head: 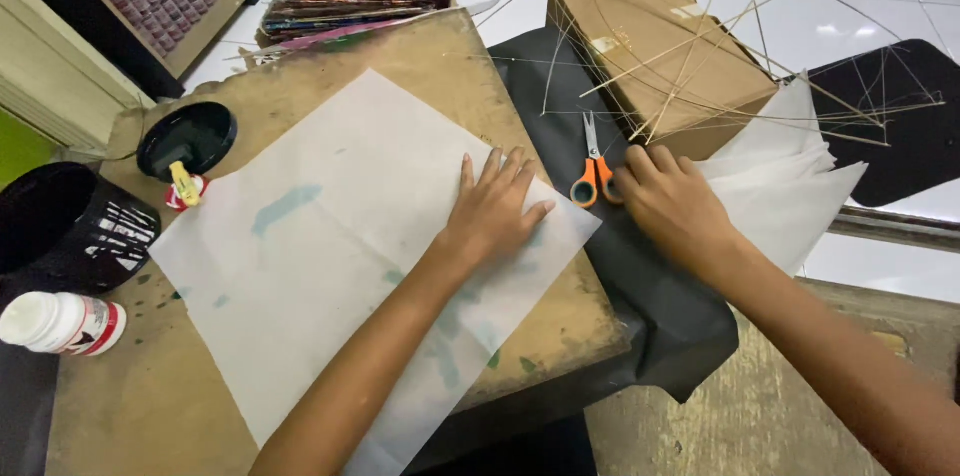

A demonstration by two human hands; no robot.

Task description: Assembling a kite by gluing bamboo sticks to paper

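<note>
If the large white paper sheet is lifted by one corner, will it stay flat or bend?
The paper looks thin, even translucent over the board, so it would probably droop. It seems light and may slide easily; the left hand presses it flat. Its edge overhangs the board, so it could tear or crease.

Thin matt paper sheet (330, 256), rough stained wooden board (160, 406)

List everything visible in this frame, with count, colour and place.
paper sheet: 1, white, on the brown board
scissors: 1, orange handles, on black sheet
cardboard box: 1, brown, top right
thin sticks: several, tan, over the box
black lid: 1, left
glue bottle: 1, white, lower left
black cup: 1, left edge
left hand: flat on the paper
right hand: at the scissors' handles
</note>
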